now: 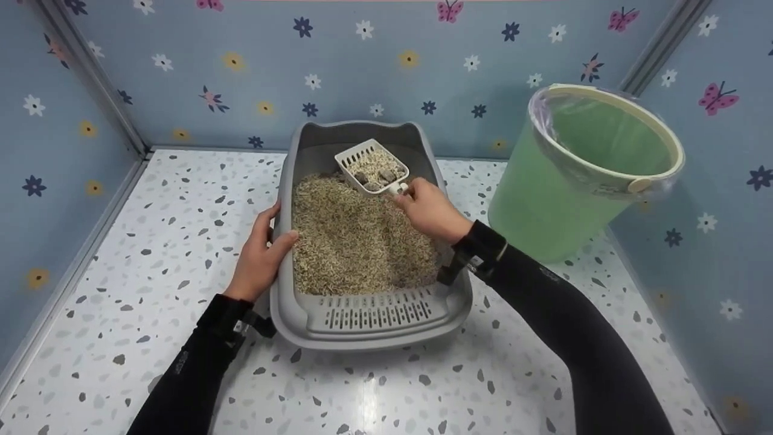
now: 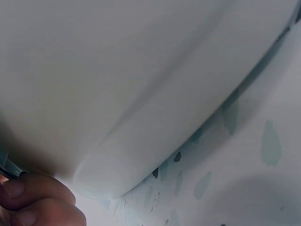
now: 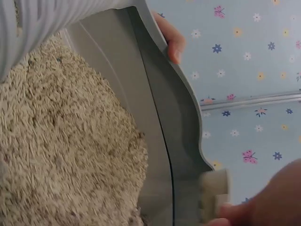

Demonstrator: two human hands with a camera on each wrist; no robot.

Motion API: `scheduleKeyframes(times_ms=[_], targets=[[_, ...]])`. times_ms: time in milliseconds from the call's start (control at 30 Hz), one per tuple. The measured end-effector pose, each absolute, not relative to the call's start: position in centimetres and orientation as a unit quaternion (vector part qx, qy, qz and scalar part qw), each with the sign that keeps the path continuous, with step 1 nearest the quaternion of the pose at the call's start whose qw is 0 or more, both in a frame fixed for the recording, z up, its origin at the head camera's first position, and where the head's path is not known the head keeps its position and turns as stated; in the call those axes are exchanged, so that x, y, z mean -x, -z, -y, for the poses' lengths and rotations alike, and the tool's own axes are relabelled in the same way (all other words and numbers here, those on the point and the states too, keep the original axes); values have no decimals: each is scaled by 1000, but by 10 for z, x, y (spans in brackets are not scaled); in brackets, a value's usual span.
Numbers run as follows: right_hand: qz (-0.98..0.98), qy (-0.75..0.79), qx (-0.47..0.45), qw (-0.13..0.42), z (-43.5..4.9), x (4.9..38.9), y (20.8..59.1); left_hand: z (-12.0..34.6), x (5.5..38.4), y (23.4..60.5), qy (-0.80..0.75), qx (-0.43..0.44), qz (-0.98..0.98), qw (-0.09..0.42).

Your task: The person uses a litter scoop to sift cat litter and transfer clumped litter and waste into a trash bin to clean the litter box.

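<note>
A grey litter box [image 1: 368, 339] filled with pale, grainy litter [image 1: 344, 248] stands on the floor. My left hand [image 1: 258, 257] grips its left rim, thumb over the edge and fingers along the outside; in the left wrist view, curled fingers [image 2: 40, 200] show beside the box's pale outer wall [image 2: 141, 84]. Inside the far half of the box, just over the litter, my right hand [image 1: 432, 210] holds a white slotted litter scoop [image 1: 364, 147] by its handle. Loose litter and several dark clumps [image 1: 386, 176] lie in the scoop. Only a blurred part of the scoop [image 3: 214, 190] appears in the right wrist view.
To the right stands a green bin [image 1: 531, 205] with a cream rim and a clear plastic liner. Blue flowered wall panels [image 1: 386, 66] enclose the back and both sides. The speckled white floor [image 1: 175, 254] surrounds the box.
</note>
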State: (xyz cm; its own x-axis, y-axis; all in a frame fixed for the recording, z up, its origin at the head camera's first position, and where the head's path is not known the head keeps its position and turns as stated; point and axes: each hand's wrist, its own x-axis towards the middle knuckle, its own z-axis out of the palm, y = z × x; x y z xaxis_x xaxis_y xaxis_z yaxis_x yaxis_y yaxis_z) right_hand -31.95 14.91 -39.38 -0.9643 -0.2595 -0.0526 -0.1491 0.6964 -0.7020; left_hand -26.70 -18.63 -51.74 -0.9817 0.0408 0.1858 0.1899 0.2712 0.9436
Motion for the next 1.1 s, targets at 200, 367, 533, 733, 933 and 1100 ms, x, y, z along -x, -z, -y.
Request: scheduleKeyframes(times_ms=[200,367,533,733,933,1100], targets=[[-947,244,109,176,-157,322,372,186,266,516,604,71,792,58],[-951,153,119,239,-159,326,360,186,265,516,606,70,791,54],[-949,107,134,265,-158,327,356,185,266,515,609,69,788,53],[-952,83,142,259,-156,325,356,185,266,515,603,69,792,60],[-954,86,142,249,-157,321,356,186,267,516,600,69,794,62],[-956,70,159,237,-157,317,353,185,267,517,598,72,796,63]])
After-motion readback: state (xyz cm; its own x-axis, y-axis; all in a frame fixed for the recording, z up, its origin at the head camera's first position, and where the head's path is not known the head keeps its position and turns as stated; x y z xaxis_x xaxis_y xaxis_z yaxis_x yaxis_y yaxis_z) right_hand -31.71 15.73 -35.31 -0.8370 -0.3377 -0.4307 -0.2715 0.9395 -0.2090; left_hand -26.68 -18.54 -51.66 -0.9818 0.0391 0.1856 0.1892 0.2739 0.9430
